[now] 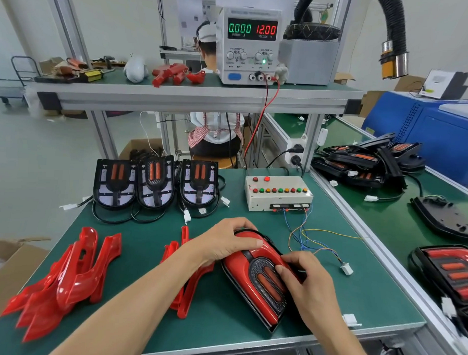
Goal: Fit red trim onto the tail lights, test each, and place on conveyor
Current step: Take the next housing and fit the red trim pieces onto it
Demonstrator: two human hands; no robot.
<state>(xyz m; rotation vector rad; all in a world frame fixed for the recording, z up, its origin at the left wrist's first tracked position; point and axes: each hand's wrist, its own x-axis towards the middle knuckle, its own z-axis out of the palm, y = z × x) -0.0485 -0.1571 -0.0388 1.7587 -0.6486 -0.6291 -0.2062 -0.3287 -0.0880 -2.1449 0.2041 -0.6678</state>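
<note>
A tail light [261, 282] with red trim on it lies on the green bench in front of me. My left hand [225, 243] rests over its far end, fingers curled round the edge and thumb pressing the red trim. My right hand [306, 280] grips its right side, fingertips on the centre lens. Three untrimmed tail lights [155, 185] stand in a row at the back. Loose red trim pieces [65, 275] lie in a pile on the left, and more red trim [186, 282] lies under my left forearm.
A test box [277, 193] with coloured buttons sits behind the light, its thin wires ending in a white connector [347, 269]. A power supply [249, 45] stands on the shelf. On the right, the conveyor [401, 225] holds several tail lights [366, 160]. A person sits beyond the bench.
</note>
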